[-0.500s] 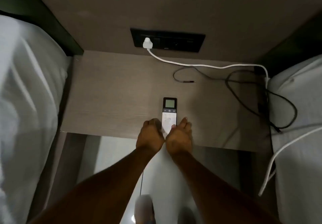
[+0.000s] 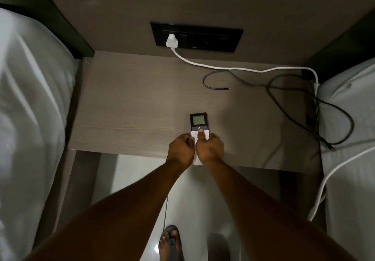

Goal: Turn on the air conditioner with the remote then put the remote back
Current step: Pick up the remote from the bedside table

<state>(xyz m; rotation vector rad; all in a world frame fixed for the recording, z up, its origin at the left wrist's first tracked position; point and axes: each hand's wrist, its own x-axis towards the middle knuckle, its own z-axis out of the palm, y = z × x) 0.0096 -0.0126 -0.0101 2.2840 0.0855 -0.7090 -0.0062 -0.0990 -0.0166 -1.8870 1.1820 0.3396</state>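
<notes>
The remote [image 2: 198, 121], slim with a dark top, a small lit screen and a white lower half, is held over the front edge of the bedside table [image 2: 132, 106]. My left hand [image 2: 181, 149] grips its left side with curled fingers. My right hand [image 2: 210, 147] grips its right side, and the thumb reaches up onto the power button just below the screen. Both hands cover the remote's lower half. No air conditioner is in view.
A black socket panel [image 2: 213, 37] on the wall holds a white plug [image 2: 172, 41]; its white cable [image 2: 243, 69] runs right. Black cables [image 2: 294, 98] loop over the table's right side. White bedding flanks the table left [image 2: 30, 108] and right [image 2: 353, 108]. A sandalled foot [image 2: 170, 242] stands below.
My right thumb has stretched forward onto the remote's power button. Both hands have closed tighter around the remote's lower part.
</notes>
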